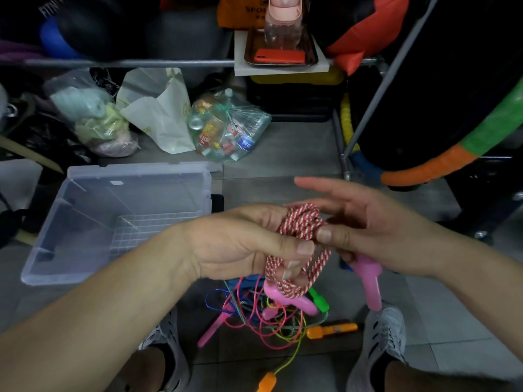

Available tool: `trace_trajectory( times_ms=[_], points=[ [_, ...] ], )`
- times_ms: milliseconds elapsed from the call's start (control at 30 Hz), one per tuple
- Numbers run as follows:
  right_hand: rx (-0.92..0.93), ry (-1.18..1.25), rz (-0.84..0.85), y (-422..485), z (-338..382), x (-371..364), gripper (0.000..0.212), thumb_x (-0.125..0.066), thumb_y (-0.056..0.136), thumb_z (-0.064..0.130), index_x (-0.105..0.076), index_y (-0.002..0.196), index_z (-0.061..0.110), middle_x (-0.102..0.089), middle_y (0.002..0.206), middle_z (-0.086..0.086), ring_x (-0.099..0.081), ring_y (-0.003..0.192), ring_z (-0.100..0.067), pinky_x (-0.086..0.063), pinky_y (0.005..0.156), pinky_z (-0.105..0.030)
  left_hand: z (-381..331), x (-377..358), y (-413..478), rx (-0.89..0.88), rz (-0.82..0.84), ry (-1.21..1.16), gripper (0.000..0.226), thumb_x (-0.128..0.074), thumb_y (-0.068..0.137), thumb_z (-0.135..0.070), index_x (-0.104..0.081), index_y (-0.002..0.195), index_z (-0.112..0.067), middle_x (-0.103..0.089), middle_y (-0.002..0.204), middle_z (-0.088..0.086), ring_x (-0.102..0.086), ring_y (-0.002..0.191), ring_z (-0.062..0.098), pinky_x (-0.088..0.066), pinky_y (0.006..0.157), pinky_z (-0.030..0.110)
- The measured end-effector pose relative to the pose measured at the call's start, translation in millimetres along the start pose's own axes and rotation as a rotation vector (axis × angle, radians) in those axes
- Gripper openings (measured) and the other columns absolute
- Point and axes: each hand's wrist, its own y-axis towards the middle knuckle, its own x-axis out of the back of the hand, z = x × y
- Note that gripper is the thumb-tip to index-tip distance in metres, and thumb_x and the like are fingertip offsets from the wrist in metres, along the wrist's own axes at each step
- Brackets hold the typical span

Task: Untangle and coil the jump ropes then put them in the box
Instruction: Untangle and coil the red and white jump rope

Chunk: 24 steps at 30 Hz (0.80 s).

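Head view, rope (300,230): red-white braid, coiled, pink handles (368,278)
Left hand (243,244): grasping coil
Right hand (376,230): thumb pinching coil
Writing (52,7): "FITN", far left

Both bare forearms reach in from below. The left hand (240,244) curls its fingers round a red-and-white braided rope coil (300,223); the right hand (379,230) pinches it by thumb, forefinger stretched straight.

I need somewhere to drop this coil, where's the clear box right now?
The clear plastic box sits open on the floor at the left of the head view, beside the left hand.
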Motion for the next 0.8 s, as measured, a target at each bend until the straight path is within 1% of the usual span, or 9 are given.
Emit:
trace_trajectory(
  times_ms=[133,200,267,300,400,500,567,667,800],
  points=[
    [-0.045,-0.051,0.046,-0.1,-3.4,1.9,0.052,-0.067,0.084,0.024,-0.055,0.134,0.032,-0.07,0.108,0.004,-0.059,0.066,-0.02,-0.052,0.063,-0.043,-1.7,1.6,-1.7,0.058,-0.014,0.012,0.017,-0.06,0.09,-0.007,-0.061,0.099,0.008,-0.059,0.068,0.005,-0.059,0.062,0.015,-0.051,0.082,0.037],
    [-0.04,-0.059,0.014,1.0,-3.4,0.1,0.046,-0.067,0.085,0.023,-0.058,0.13,0.027,-0.069,0.102,0.0,-0.061,0.065,-0.012,-0.053,0.061,-0.033,-5.2,-0.7,-1.5,0.075,-0.067,-0.008,0.019,-0.056,0.093,-0.001,-0.057,0.101,0.016,-0.062,0.07,0.008,-0.064,0.06,0.014,-0.054,0.075,0.034],
    [-0.008,-0.117,-0.071,3.0,-3.2,-4.8,0.036,-0.065,0.088,0.017,-0.061,0.124,0.019,-0.07,0.096,0.003,-0.062,0.062,0.002,-0.048,0.059,-0.014,-7.1,-2.4,-1.7,0.042,-0.197,-0.027,0.008,-0.056,0.093,0.003,-0.059,0.095,0.01,-0.062,0.072,0.015,-0.066,0.054,0.013,-0.056,0.057,0.024],
    [0.015,-0.172,-0.123,4.6,-3.1,-7.1,0.032,-0.065,0.09,0.015,-0.062,0.121,0.018,-0.07,0.092,0.008,-0.062,0.063,0.006,-0.046,0.057,-0.009,-6.6,-2.7,-0.8,0.003,-0.27,0.009,0.01,-0.059,0.09,0.001,-0.062,0.097,0.007,-0.063,0.074,0.016,-0.067,0.057,0.013,-0.055,0.057,0.021],
    [0.073,-0.31,-0.25,10.9,-7.9,-8.5,0.022,-0.066,0.09,0.017,-0.064,0.111,0.023,-0.07,0.087,0.015,-0.063,0.068,0.005,-0.045,0.06,-0.009,1.1,-0.4,6.8,-0.141,-0.429,0.145,0.024,-0.071,0.078,-0.008,-0.069,0.102,-0.002,-0.07,0.083,0.011,-0.068,0.076,0.016,-0.057,0.074,0.026],
    [0.105,-0.318,-0.322,14.3,-9.2,-6.7,0.019,-0.067,0.089,0.021,-0.065,0.106,0.029,-0.071,0.092,0.011,-0.068,0.084,-0.004,-0.053,0.073,-0.021,5.5,-0.9,12.1,-0.236,-0.598,0.237,0.028,-0.077,0.076,-0.002,-0.069,0.103,-0.006,-0.075,0.091,0.011,-0.073,0.083,0.023,-0.06,0.08,0.038],
    [0.118,-0.259,-0.33,14.6,-9.4,-7.4,0.017,-0.067,0.089,0.02,-0.066,0.105,0.027,-0.072,0.089,0.01,-0.068,0.082,-0.005,-0.053,0.072,-0.023,5.0,-0.3,12.9,-0.279,-0.668,0.299,0.028,-0.079,0.075,-0.003,-0.071,0.101,-0.009,-0.077,0.092,0.012,-0.074,0.083,0.024,-0.061,0.082,0.041],
    [0.115,-0.124,-0.297,14.3,-9.3,-10.1,0.016,-0.064,0.091,0.011,-0.067,0.106,0.015,-0.069,0.075,0.014,-0.062,0.063,0.003,-0.044,0.056,-0.009,4.1,3.5,9.7,-0.219,-0.591,0.273,0.03,-0.078,0.074,-0.01,-0.071,0.103,-0.005,-0.076,0.094,0.012,-0.073,0.084,0.021,-0.059,0.08,0.031],
    [0.076,-0.031,-0.319,12.6,-8.9,-7.8,0.018,-0.062,0.093,0.009,-0.07,0.108,0.012,-0.072,0.081,0.004,-0.06,0.062,0.002,-0.044,0.053,-0.012,7.4,6.4,7.2,-0.123,-0.506,0.329,0.02,-0.077,0.082,-0.002,-0.07,0.1,-0.005,-0.074,0.09,0.008,-0.07,0.082,0.017,-0.056,0.077,0.028]
  ],
)
